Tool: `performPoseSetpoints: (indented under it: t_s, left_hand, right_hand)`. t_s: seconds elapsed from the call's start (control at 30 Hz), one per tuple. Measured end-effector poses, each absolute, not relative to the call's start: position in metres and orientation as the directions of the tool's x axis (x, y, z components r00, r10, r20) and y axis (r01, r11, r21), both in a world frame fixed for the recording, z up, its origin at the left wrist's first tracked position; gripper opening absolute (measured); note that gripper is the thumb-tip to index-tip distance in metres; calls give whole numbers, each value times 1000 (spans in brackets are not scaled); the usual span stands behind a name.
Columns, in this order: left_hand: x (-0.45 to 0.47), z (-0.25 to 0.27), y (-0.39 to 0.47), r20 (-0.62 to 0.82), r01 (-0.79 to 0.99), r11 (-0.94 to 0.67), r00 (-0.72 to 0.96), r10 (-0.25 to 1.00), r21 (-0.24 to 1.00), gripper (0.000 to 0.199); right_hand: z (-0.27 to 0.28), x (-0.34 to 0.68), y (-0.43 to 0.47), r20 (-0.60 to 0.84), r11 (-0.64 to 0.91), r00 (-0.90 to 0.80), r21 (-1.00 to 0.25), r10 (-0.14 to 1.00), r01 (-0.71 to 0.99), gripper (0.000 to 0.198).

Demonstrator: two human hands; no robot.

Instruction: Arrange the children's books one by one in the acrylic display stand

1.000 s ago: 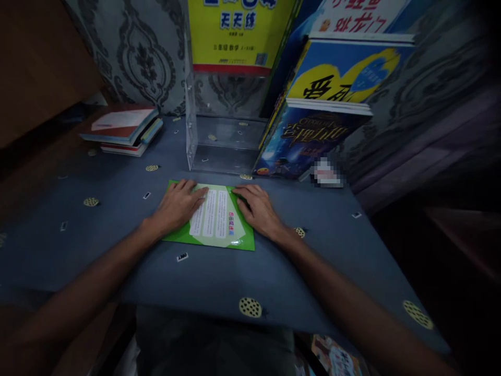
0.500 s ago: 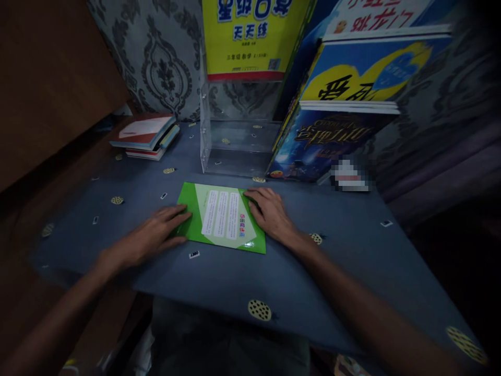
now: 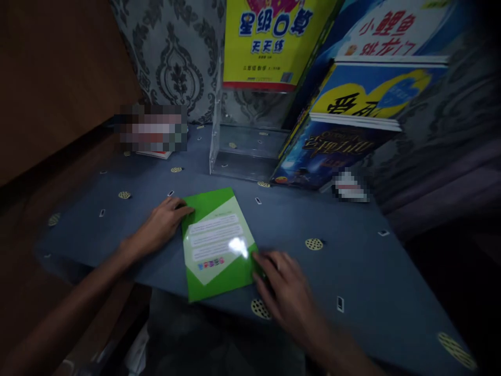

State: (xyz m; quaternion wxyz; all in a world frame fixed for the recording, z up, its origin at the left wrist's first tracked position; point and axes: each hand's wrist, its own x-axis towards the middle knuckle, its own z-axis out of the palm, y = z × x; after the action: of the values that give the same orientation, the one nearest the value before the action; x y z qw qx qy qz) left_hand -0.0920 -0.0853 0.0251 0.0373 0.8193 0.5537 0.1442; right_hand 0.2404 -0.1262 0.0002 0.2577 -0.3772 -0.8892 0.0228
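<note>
A thin green book [image 3: 219, 284] with pale text panels lies turned at an angle on the patterned blue tablecloth, near the front edge. Light glares off its glossy cover. At its upper left edge, my left hand [image 3: 162, 224] holds the border, with the thumb over the cover. My right hand [image 3: 287, 287], slightly blurred, grips the lower right edge between thumb and fingers. The undersides of both grips are hidden.
Behind the book stands a clear acrylic rack [image 3: 245, 164]. Upright books, including a dark blue one [image 3: 326, 151] and a yellow one [image 3: 266, 62], stand at the back. A partly blurred-out stack [image 3: 154, 136] sits at the back left.
The green book has rotated about a quarter turn clockwise and come nearer the front edge. My right hand has moved down toward me with it; my left hand stays at its left side.
</note>
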Motion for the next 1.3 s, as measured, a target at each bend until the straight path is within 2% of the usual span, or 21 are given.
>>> performPoseSetpoints:
  t_s: [0.13, 0.27, 0.33, 0.5, 0.63, 0.8, 1.0, 1.3]
  left_hand:
    - [-77, 21, -69, 188, 873, -417, 379, 906, 253, 36]
    - [-71, 10, -67, 236, 866, -424, 368, 899, 265, 34]
    - [-72, 4, -70, 296, 857, -428, 346, 890, 286, 33]
    - [-75, -4, -74, 326, 843, -439, 339, 882, 312, 45]
    - [-76, -5, -73, 329, 846, -437, 336, 882, 306, 44]
    - [-75, -5, -72, 332, 863, -441, 353, 875, 245, 40]
    - [-74, -3, -73, 317, 885, -435, 369, 874, 169, 36]
    - [-72, 0, -74, 305, 891, -416, 351, 885, 181, 39]
  right_hand:
    - [14, 226, -149, 341, 744, -668, -410, 662, 528, 19]
    - [28, 199, -117, 340, 753, -687, -447, 642, 482, 22]
    - [33, 175, -91, 356, 759, -689, -465, 631, 455, 27]
    - [35, 106, -34, 219, 693, -765, -617, 605, 372, 61]
    - [27, 86, -14, 165, 645, -787, -683, 595, 344, 66]
    - [19, 99, -11, 211, 660, -766, -670, 607, 339, 59]
    - [7, 137, -9, 179, 661, -739, -614, 650, 432, 57]
    - [-12, 212, -3, 234, 661, -674, -569, 701, 490, 44]
